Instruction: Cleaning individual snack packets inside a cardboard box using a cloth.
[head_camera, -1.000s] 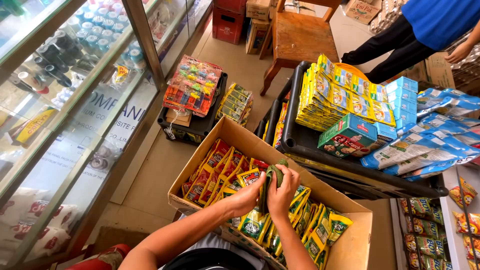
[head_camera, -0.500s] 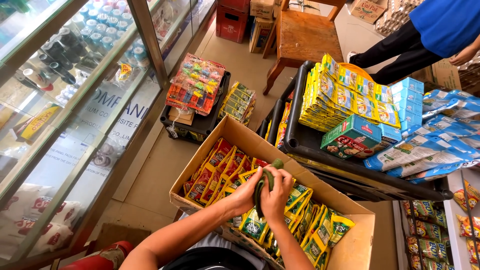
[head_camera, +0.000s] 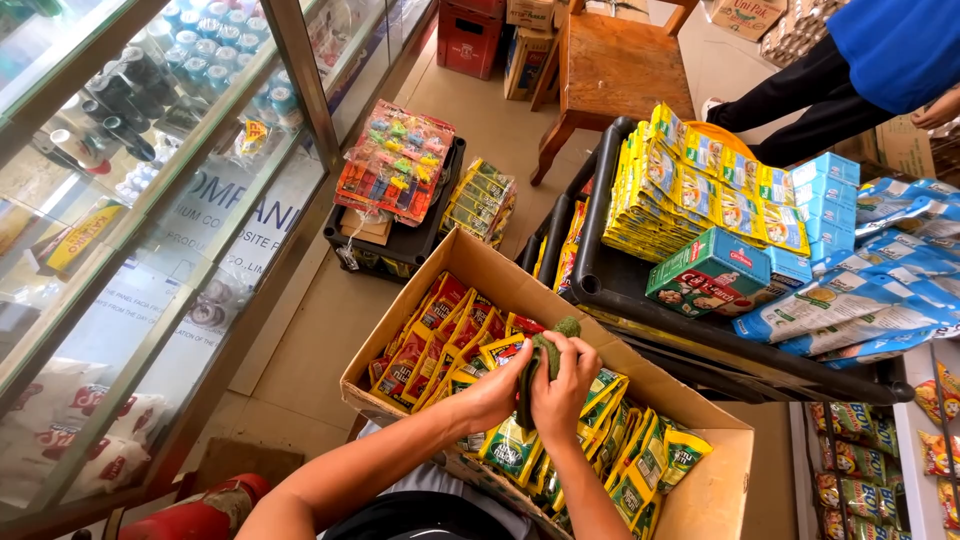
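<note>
- Over an open cardboard box (head_camera: 700, 500) of snack packets, the person's left hand (head_camera: 497, 392) and right hand (head_camera: 563, 392) are pressed together around a dark green, strap-like item (head_camera: 548, 348), its rounded end poking out above the fingers.
- The left hand's fingers curl about the lower length of the green item; the right hand's fingers close over its upper part, thumb and fingertips pinching it. Neither hand is spread.
- A second ago the same hands sat lower, among the packets at the middle of the box; half a second ago they had risen slightly; now they are bunched tighter and nearer the box's far wall, with more of the green item showing. This reads as the item being drawn up or wound between the hands rather than set down.
- What the green item is cannot be told from this view; it hangs just above the yellow-and-green packets (head_camera: 520, 445), touching only the hands.
- Red-and-yellow packets (head_camera: 425, 345) fill the box's left part, undisturbed across all three moments.
- Beside the box, a black cart (head_camera: 600, 285) carries stacked yellow sachets (head_camera: 690, 185), a green carton (head_camera: 705, 275) and blue packs (head_camera: 830, 195).
- A glass display case (head_camera: 150, 200) runs along the left; a black crate (head_camera: 410, 255) of toy cards sits on the floor.
- Another person in dark trousers (head_camera: 800, 95) stands at upper right, near a wooden stool (head_camera: 615, 65).
</note>
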